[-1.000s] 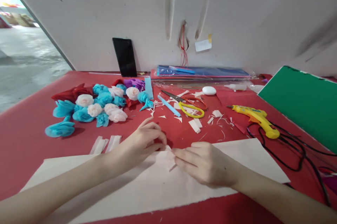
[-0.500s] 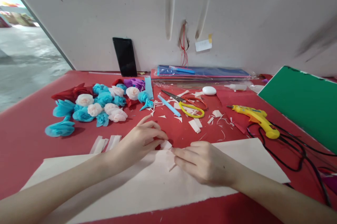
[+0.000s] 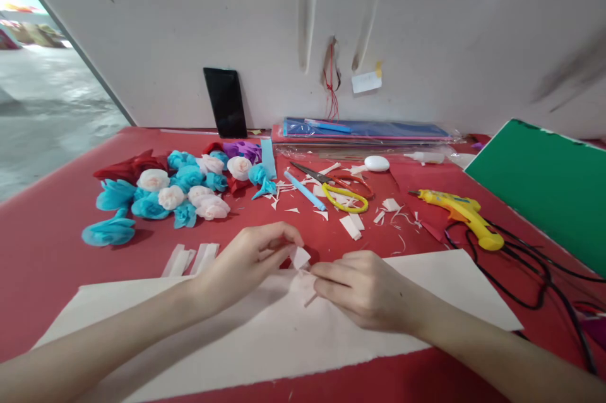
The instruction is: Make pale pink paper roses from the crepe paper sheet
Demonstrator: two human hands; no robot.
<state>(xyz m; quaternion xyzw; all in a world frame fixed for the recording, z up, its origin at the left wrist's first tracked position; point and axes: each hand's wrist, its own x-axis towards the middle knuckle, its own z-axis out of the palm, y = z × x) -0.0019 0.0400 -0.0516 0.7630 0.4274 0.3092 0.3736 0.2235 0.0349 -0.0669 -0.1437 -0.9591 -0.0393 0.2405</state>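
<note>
Between my hands is a small piece of pale pink paper [image 3: 300, 257], folded or gathered, its exact shape partly hidden by fingers. My left hand [image 3: 253, 264] pinches its upper left side between thumb and fingertips. My right hand [image 3: 367, 292] has its fingers closed together on the piece's lower right end. A thin pale stub [image 3: 310, 300] pokes out below the right fingertips. Under both hands lies a wide sheet of pale pink paper [image 3: 227, 359]. Short folded pale strips [image 3: 178, 261] rest just behind that sheet, left of my left hand.
Blue, pink, red and purple paper flowers [image 3: 188, 180] are heaped at the left. Open scissors [image 3: 343, 191], a blue pen [image 3: 305, 191] and paper scraps [image 3: 351, 226] lie ahead. A yellow glue gun [image 3: 459, 210] with black cable and a green board [image 3: 549, 188] are right. A phone [image 3: 224, 103] leans on the wall.
My left fingers have curled in, the raised index finger coming down onto the small paper piece. More of its white tip now shows upright. My right hand has barely moved.
</note>
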